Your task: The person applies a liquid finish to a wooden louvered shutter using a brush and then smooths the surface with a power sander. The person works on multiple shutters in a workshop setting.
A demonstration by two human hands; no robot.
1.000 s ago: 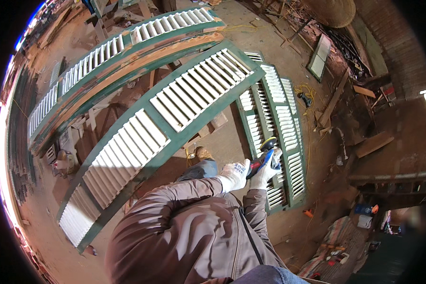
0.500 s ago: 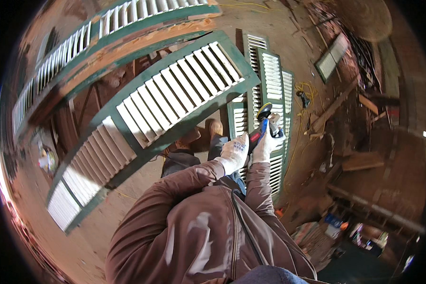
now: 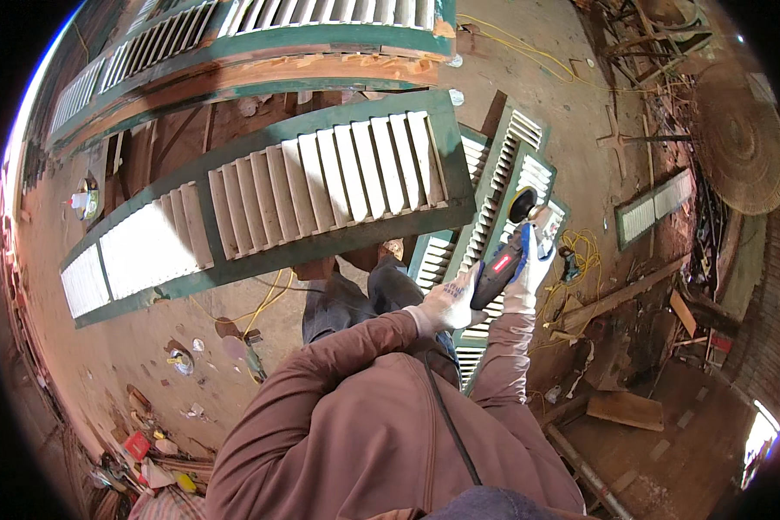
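Observation:
Both my hands wear white work gloves and hold a disc sander [image 3: 499, 267], dark-bodied with a red patch and a round black-and-yellow pad [image 3: 523, 204] at its front. My left hand [image 3: 448, 305] is closed at the rear of its body. Around its front end, behind the pad, my right hand [image 3: 530, 270] is wrapped; some of its fingers are hidden. The pad is in front of a stack of green-framed louvered shutters [image 3: 503, 173]; I cannot tell whether it touches them. Left of the tool lies a large arched shutter [image 3: 338, 230] with a green frame and pale slats.
More shutters [image 3: 277, 39] lie across the far left. A yellow cord [image 3: 591, 260] lies coiled on the floor to the right. Farther right are a small shutter [image 3: 655, 208], a round woven piece [image 3: 741, 139] and loose boards [image 3: 626, 410]. Litter [image 3: 152, 455] covers the floor at lower left.
The view has turned, so the shutters appear at a different angle. More of the sander's body shows between my hands, which still hold it.

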